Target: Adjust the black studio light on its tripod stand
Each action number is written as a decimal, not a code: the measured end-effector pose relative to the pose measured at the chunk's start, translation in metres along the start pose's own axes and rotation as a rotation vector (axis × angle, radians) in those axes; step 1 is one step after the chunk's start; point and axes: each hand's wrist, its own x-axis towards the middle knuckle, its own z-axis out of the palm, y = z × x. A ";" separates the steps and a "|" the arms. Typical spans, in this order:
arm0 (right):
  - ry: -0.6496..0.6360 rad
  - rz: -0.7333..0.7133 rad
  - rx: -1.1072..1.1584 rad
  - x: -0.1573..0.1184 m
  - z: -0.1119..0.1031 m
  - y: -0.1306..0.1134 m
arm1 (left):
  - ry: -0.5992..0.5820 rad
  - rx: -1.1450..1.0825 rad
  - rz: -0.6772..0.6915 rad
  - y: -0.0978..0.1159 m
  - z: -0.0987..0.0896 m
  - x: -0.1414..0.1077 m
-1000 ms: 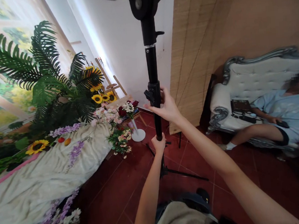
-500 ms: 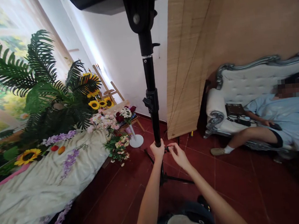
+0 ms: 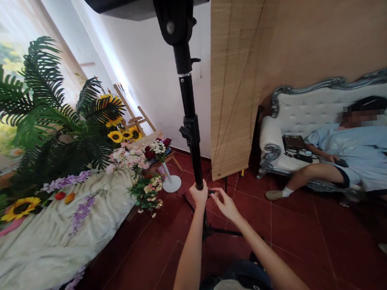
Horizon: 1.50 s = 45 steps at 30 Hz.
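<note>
A black light stand (image 3: 195,160) rises upright in front of me, with a dark lamp head (image 3: 125,2) on top at the upper edge of the view. My left hand (image 3: 199,194) is wrapped round its pole, low down. Just right of the pole, my right hand (image 3: 223,203) has thumb and fingertips pinched at a small black locking knob (image 3: 212,192), mostly covered by the fingers. Higher on the pole sits another clamp with a knob (image 3: 186,132). The stand's legs (image 3: 225,232) spread over the floor below my hands.
Left lies a cloth-draped platform (image 3: 95,224) with flowers, fruit and palm leaves (image 3: 46,85). A white round-based stand (image 3: 172,183) and wooden easel (image 3: 144,117) stand behind. A bamboo blind (image 3: 231,93) hangs right of the pole. A person (image 3: 350,141) sits on a white sofa (image 3: 317,106).
The view has shifted slightly right, so the stand and room appear further left. Both hands keep their places at the pole and knob. More of the seated person shows.
</note>
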 end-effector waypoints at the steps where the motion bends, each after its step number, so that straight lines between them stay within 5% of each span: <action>1: 0.009 -0.008 -0.022 0.001 0.000 -0.001 | -0.001 -0.002 -0.006 0.000 0.000 0.000; 7: 0.071 0.123 -0.105 0.025 0.006 0.009 | 0.008 0.039 0.005 -0.002 0.001 0.000; 13: -0.227 0.618 0.360 0.034 0.010 0.014 | -0.021 0.023 0.008 -0.001 0.001 0.001; 15: -0.206 0.553 0.317 0.028 0.008 0.011 | -0.023 0.014 0.006 0.000 0.001 0.000; 21: -0.004 -0.013 -0.243 0.006 -0.005 0.006 | -0.079 -0.061 -0.034 0.006 -0.003 -0.004; 30: -0.146 -0.225 -0.541 0.027 -0.022 0.019 | -0.175 -0.072 -0.027 0.009 -0.008 -0.002; 33: -0.112 -0.235 -0.534 0.033 -0.013 0.029 | -0.205 -0.060 -0.015 0.004 -0.009 0.001; 39: 0.051 -0.028 -0.364 0.032 0.003 0.036 | -0.261 -0.090 -0.018 0.003 -0.009 0.004; 45: -0.007 0.028 -0.263 0.034 -0.001 0.025 | -0.253 -0.098 -0.047 0.007 -0.007 -0.002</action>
